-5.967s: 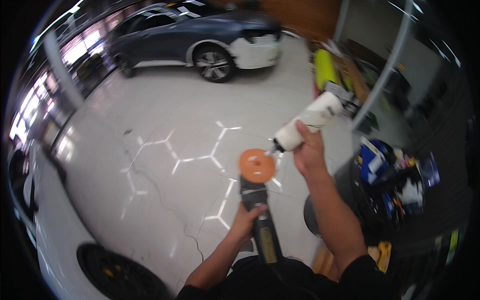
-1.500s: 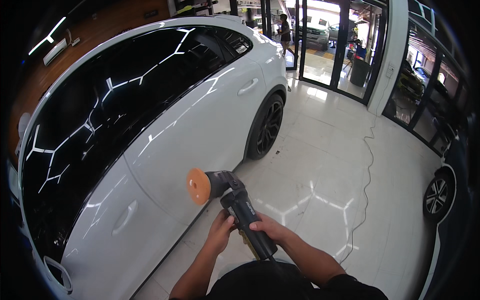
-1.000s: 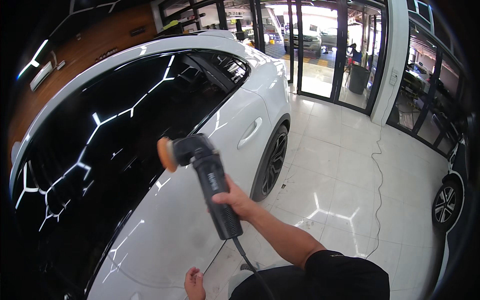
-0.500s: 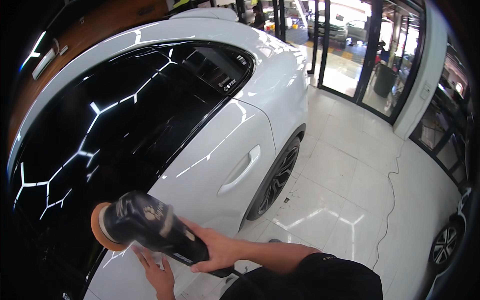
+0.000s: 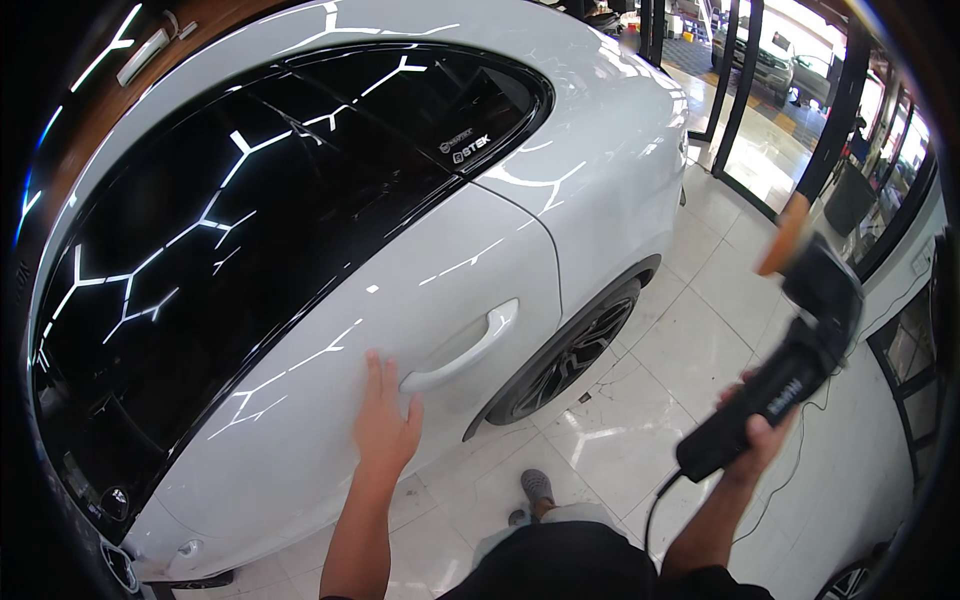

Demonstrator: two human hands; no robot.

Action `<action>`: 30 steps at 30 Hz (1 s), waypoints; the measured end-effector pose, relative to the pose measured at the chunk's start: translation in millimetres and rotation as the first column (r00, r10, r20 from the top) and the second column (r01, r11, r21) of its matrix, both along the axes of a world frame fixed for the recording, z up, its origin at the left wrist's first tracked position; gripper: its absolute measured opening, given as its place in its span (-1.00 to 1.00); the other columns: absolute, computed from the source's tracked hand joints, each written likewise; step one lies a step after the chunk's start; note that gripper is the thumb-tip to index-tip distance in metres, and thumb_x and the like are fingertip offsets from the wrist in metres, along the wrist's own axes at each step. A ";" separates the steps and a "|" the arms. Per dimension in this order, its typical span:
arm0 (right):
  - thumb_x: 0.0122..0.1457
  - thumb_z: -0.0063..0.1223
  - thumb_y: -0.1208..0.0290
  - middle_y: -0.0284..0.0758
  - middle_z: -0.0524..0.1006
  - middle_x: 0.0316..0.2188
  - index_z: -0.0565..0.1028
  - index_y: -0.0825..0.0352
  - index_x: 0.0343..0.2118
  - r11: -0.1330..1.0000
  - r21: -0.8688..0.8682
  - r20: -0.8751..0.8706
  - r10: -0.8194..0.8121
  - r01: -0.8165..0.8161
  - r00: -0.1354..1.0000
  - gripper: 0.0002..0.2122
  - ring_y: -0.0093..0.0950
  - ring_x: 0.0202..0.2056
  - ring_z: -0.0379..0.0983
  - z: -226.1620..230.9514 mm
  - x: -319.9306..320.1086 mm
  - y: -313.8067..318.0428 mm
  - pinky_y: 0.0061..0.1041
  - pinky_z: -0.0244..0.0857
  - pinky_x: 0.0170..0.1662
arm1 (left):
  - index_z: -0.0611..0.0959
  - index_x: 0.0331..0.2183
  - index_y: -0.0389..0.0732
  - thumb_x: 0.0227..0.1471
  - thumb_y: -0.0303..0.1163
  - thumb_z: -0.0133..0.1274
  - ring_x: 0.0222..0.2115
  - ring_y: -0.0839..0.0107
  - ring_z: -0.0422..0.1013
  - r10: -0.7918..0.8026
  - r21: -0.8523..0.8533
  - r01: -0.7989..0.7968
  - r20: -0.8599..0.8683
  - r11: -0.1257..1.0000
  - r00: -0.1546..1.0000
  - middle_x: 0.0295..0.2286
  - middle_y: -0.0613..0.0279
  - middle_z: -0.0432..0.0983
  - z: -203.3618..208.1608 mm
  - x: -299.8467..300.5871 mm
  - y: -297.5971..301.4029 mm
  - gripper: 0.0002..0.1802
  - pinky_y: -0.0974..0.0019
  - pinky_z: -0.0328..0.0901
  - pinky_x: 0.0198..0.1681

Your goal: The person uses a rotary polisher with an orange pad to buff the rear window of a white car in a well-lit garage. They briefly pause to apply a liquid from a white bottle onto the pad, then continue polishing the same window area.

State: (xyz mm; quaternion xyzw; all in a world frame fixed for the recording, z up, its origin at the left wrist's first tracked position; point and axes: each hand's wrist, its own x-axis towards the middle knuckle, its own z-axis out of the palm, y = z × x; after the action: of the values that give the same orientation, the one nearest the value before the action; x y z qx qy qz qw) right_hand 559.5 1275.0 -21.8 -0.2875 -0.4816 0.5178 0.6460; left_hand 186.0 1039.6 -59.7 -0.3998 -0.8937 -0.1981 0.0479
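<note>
We log white car point(image 5: 430, 240) at left | black polisher point(image 5: 800, 365) held at right, apart from car | our right hand point(image 5: 762, 450) closed round its body | our left hand point(image 5: 388, 425) empty, opened out beside door handle point(image 5: 470, 357), contact unclear | orange pad point(image 5: 785, 238), blurred, on polisher's upper end

The orange pad point(image 5: 785, 236) on the polisher point(image 5: 745, 420) is blurred, and the tool hides part of the right hand point(image 5: 762, 440). Whether the blurred left hand point(image 5: 388, 425) touches the white car point(image 5: 590, 150) cannot be told. The far edge crops its roof; a near-right wheel point(image 5: 850, 582) is cut off too.
</note>
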 end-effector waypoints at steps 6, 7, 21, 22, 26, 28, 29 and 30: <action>0.00 0.32 0.04 -0.04 0.41 -0.02 0.18 0.45 0.21 0.984 0.152 0.122 -0.116 0.097 0.986 -0.18 -0.28 -0.21 0.54 -1.0 120.7 27.5 -0.34 0.53 -0.22 | 0.40 0.20 -0.34 0.12 -0.17 0.14 0.07 -0.11 0.35 -0.046 -0.002 0.046 -0.125 0.999 0.991 0.27 -0.16 0.19 -19.3 23.2 67.4 -0.30 0.09 0.34 0.06; 0.03 0.27 0.04 -0.04 0.40 0.00 0.19 0.45 0.21 0.978 0.187 0.144 -0.119 0.091 0.982 -0.20 -0.28 -0.18 0.52 -2.6 131.4 37.2 -0.34 0.52 -0.18 | 0.41 0.19 -0.35 0.12 -0.15 0.14 0.00 -0.11 0.39 -0.030 -0.062 0.024 -0.104 0.998 0.994 0.25 -0.16 0.23 -20.8 31.5 80.5 -0.30 0.07 0.32 0.06; 0.08 0.16 0.06 -0.12 0.45 -0.22 0.28 0.47 0.08 0.868 -0.199 -0.210 0.415 -0.455 0.885 -0.36 -0.28 -0.36 0.55 -111.5 251.5 302.2 -0.34 0.54 -0.35 | 0.51 -0.05 -0.29 0.00 0.01 0.20 -0.06 -0.02 0.45 0.402 -0.247 -0.430 -0.155 0.869 0.902 -0.13 -0.08 0.54 -74.6 51.4 180.9 -0.36 -0.09 0.23 0.06; 0.07 0.14 0.05 -0.13 0.46 -0.25 0.31 0.45 0.05 0.856 -0.284 -0.225 0.378 -0.431 0.898 -0.38 -0.27 -0.37 0.54 -131.0 262.6 319.4 -0.30 0.54 -0.33 | 0.52 -0.06 -0.29 0.00 0.01 0.20 -0.07 -0.02 0.46 0.420 -0.240 -0.446 -0.154 0.862 0.895 -0.14 -0.08 0.55 -81.5 56.2 179.0 -0.37 -0.09 0.24 0.06; 0.06 0.11 -0.06 -0.20 0.52 -0.48 0.45 0.46 -0.16 0.768 -0.576 -0.174 0.218 -0.279 0.960 -0.44 -0.32 -0.45 0.55 -167.1 278.6 350.7 -0.34 0.51 -0.38 | 0.55 -0.08 -0.28 -0.01 -0.02 0.21 -0.05 -0.02 0.46 0.428 -0.239 -0.467 -0.200 0.851 0.881 -0.14 -0.07 0.57 -80.8 56.7 184.8 -0.40 -0.10 0.25 0.08; 0.05 0.10 -0.06 -0.21 0.52 -0.46 0.45 0.44 -0.20 0.690 -0.671 -0.136 0.249 -0.274 0.959 -0.46 -0.31 -0.45 0.55 -188.7 299.5 344.2 -0.32 0.51 -0.38 | 0.56 -0.05 -0.28 -0.02 -0.04 0.22 -0.04 -0.03 0.46 0.462 -0.296 -0.478 -0.128 0.827 0.878 -0.13 -0.08 0.57 -74.9 53.4 206.8 -0.39 -0.12 0.24 0.09; 0.04 0.09 -0.06 -0.21 0.52 -0.45 0.45 0.43 -0.22 0.664 -0.701 -0.131 0.238 -0.259 0.962 -0.47 -0.31 -0.45 0.55 -193.2 306.3 345.2 -0.30 0.50 -0.39 | 0.56 -0.03 -0.27 -0.05 -0.05 0.25 -0.02 -0.04 0.45 0.433 -0.200 -0.446 -0.105 0.872 0.895 -0.12 -0.09 0.57 -77.4 51.8 219.8 -0.37 -0.11 0.24 0.10; 0.03 0.09 -0.07 -0.16 0.51 -0.43 0.41 0.43 -0.20 0.667 -0.715 -0.102 0.201 -0.212 0.974 -0.45 -0.23 -0.43 0.56 -190.1 303.7 337.5 -0.23 0.52 -0.36 | 0.57 -0.01 -0.27 -0.07 -0.07 0.27 -0.01 -0.05 0.44 0.391 -0.100 -0.400 -0.097 0.911 0.915 -0.10 -0.10 0.56 -81.6 47.0 219.1 -0.35 -0.11 0.24 0.11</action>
State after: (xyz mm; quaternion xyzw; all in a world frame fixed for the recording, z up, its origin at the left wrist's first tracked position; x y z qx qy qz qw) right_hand 863.2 1612.5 -211.8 -0.4577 -0.2644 0.7366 0.4218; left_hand 233.0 1258.8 -141.3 -0.2200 -0.9637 -0.1163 0.0967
